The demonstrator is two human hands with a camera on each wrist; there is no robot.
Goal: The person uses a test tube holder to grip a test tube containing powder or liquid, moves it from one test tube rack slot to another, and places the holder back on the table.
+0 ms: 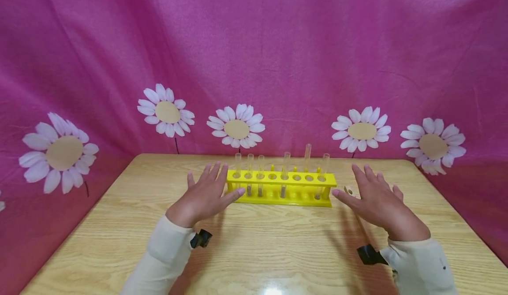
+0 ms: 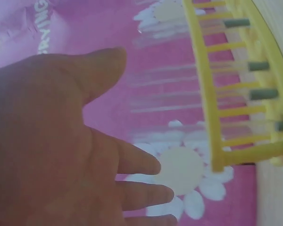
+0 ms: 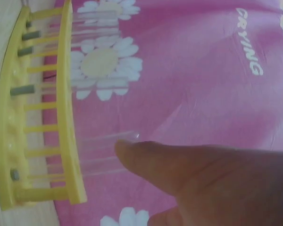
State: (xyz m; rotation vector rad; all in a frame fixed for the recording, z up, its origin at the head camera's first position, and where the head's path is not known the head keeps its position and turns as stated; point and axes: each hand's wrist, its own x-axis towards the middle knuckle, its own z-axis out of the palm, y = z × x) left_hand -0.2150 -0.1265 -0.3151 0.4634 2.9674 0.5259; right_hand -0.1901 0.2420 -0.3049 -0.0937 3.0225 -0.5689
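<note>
A yellow test tube rack stands on the wooden table between both hands. Several clear test tubes are upright in its holes, with grey material at the bottom of some. Another clear tube rises higher behind the rack's right half. My left hand, fingers spread and straight, hovers by the rack's left end and holds nothing. Beyond the right end, my right hand is likewise spread with nothing in it. Under it, partly hidden, lies a wooden stick-like tool with a wider head.
The light wood tabletop reaches back to a pink cloth printed with large white daisies, which also hangs at both sides. Black wrist mounts sit at the cream sleeves.
</note>
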